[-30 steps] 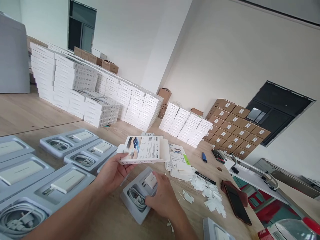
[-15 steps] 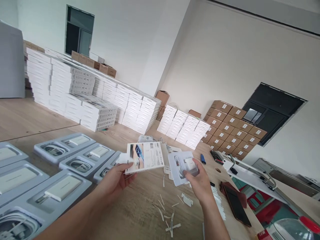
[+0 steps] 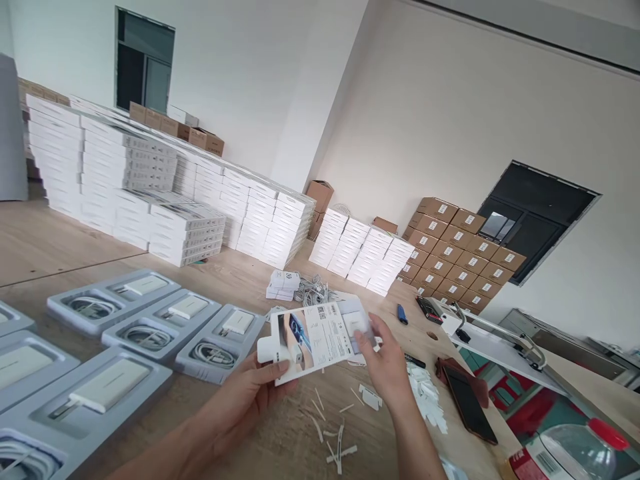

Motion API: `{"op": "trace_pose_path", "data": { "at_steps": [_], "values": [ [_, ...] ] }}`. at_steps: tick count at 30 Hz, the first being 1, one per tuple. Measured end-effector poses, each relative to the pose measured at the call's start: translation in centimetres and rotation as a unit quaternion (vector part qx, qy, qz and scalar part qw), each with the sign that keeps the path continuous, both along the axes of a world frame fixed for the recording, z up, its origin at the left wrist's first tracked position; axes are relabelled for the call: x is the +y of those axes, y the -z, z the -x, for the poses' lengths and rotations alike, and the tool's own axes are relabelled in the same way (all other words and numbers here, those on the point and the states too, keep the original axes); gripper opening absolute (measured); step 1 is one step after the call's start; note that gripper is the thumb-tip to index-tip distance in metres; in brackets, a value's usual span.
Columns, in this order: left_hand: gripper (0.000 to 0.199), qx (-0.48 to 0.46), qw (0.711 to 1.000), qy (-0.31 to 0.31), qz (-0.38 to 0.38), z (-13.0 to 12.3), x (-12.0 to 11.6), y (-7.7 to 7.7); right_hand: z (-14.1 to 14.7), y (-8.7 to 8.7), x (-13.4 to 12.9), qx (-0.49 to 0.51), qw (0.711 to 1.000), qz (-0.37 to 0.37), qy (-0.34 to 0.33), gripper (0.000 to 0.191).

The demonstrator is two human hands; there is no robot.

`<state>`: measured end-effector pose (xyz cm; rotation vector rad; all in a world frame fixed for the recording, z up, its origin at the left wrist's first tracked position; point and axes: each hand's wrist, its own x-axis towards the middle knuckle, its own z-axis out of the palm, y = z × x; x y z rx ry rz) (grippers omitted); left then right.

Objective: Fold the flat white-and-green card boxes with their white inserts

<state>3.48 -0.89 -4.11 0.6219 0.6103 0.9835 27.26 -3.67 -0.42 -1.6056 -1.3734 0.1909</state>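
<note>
My left hand (image 3: 253,390) is closed on a white printed box (image 3: 317,337), thumb on top and fingers underneath. A white flap (image 3: 267,350) sticks out at the box's left end. In my right hand (image 3: 387,360) is a pale plastic tray (image 3: 350,308) with a white charger in it, gripped with the thumb on top. The tray's left part is hidden at the box's right end and looks partly inside it. Left of my hands lie several grey-blue trays (image 3: 183,363) with white chargers and coiled cables.
Stacked white boxes (image 3: 187,230) line the table's far side. Cables (image 3: 315,290) lie beyond my hands, paper scraps (image 3: 340,450) nearer. To the right are a blue object (image 3: 402,314), a phone (image 3: 470,407), white strips (image 3: 427,397) and a red-capped bottle (image 3: 570,453). Brown cartons (image 3: 450,250) stand behind.
The tray in my right hand has moved left against the box's right end, and part of it is now hidden there. The box has shifted right and down. The view has turned slightly.
</note>
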Motion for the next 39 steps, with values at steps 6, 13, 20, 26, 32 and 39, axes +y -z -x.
{"op": "trace_pose_path", "data": {
  "at_steps": [6, 13, 20, 26, 32, 39],
  "values": [
    [0.058, -0.064, 0.997, -0.032, -0.011, -0.3, -0.3, 0.2, 4.1, 0.3, 0.0, 0.069, 0.994, -0.061, -0.064, 0.078],
    [0.043, -0.085, 0.987, 0.105, -0.082, 1.2, -0.1, -1.2, 3.5, -0.9, -0.6, 0.360, 0.915, -0.047, -0.175, 0.091],
    [0.053, 0.093, 0.971, 0.034, -0.219, 2.7, 0.4, -2.7, 3.7, -2.3, -2.0, 0.340, 0.915, -0.028, -0.214, 0.080],
    [0.056, 0.161, 0.936, -0.066, -0.305, 2.3, 0.0, -2.2, 5.4, -0.8, -1.0, 0.333, 0.906, -0.061, -0.252, 0.058],
    [0.051, 0.204, 0.913, -0.113, -0.336, 2.7, -0.2, -2.2, 5.7, -0.2, -0.9, 0.308, 0.921, -0.035, -0.237, 0.038],
    [0.031, 0.159, 0.939, -0.090, -0.293, 3.3, -0.1, -2.2, 6.6, 1.1, -0.9, 0.299, 0.929, -0.021, -0.217, 0.035]
  ]
}}
